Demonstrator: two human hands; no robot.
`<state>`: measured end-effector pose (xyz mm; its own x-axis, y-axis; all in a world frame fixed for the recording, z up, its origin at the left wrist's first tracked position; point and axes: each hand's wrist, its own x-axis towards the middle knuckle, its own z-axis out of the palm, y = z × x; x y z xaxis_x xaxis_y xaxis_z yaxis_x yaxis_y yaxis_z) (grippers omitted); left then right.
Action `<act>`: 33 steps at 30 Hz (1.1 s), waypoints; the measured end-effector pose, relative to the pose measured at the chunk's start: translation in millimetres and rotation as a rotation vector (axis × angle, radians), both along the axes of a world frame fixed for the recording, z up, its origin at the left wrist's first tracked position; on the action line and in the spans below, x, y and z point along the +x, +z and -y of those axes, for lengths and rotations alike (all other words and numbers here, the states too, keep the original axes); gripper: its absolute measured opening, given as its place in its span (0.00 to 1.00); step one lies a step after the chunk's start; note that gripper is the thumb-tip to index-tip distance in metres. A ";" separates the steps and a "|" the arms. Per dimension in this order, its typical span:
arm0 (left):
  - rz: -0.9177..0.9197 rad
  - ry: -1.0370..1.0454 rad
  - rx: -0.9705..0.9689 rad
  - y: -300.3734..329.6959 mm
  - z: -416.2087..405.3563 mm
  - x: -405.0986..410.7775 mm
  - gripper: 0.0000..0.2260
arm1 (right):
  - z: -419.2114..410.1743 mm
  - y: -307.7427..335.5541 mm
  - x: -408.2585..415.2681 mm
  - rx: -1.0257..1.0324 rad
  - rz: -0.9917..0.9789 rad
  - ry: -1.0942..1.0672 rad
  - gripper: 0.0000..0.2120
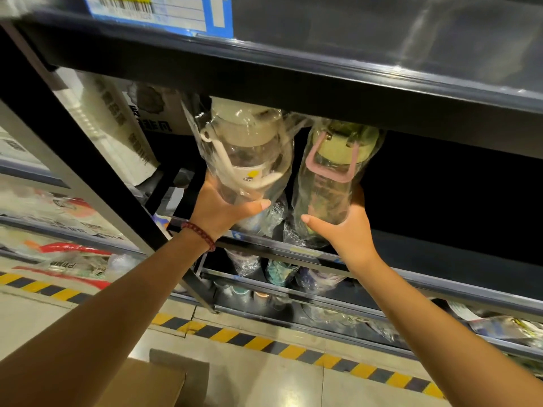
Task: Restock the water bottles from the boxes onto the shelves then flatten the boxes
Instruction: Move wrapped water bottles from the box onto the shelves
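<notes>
My left hand [223,207] grips the base of a clear water bottle with a white lid and strap [249,154], wrapped in plastic. My right hand [343,227] grips the base of a second wrapped bottle with a green lid and pink handle [332,171]. Both bottles are raised side by side into the dark opening of a black shelf [411,245], their tops just under the shelf board above [293,83]. A red bead bracelet [199,235] is on my left wrist.
More wrapped bottles [279,271] stand on the lower shelves. White packaged goods [117,127] fill the shelf space to the left. A cardboard box [152,383] sits on the floor at the bottom. Yellow-black tape [264,343] runs along the floor by the shelving.
</notes>
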<state>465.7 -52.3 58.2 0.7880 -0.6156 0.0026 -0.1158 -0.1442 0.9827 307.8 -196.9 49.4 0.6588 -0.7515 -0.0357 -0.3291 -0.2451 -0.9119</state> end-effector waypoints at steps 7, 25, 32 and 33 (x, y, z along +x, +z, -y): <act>0.196 -0.081 0.265 0.1 -9.9 -4.6 0.23 | 9.1 -10.6 -5.5 -0.050 -0.160 0.080 0.26; -0.038 0.223 0.281 -14.0 25.6 42.3 0.36 | 12.0 -18.4 67.2 0.152 0.037 -0.064 0.25; 0.073 0.237 0.221 -18.9 36.0 52.4 0.32 | 12.3 -34.5 86.0 -0.041 0.057 -0.174 0.34; 0.079 0.243 0.198 -20.7 37.0 53.3 0.33 | 12.2 -37.3 89.1 -0.036 0.072 -0.194 0.35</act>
<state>519.0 -89.3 37.5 0.9142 -0.4040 -0.0318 -0.1292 -0.3649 0.9221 396.9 -209.1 12.1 0.5016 -0.8644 0.0354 -0.3076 -0.2164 -0.9266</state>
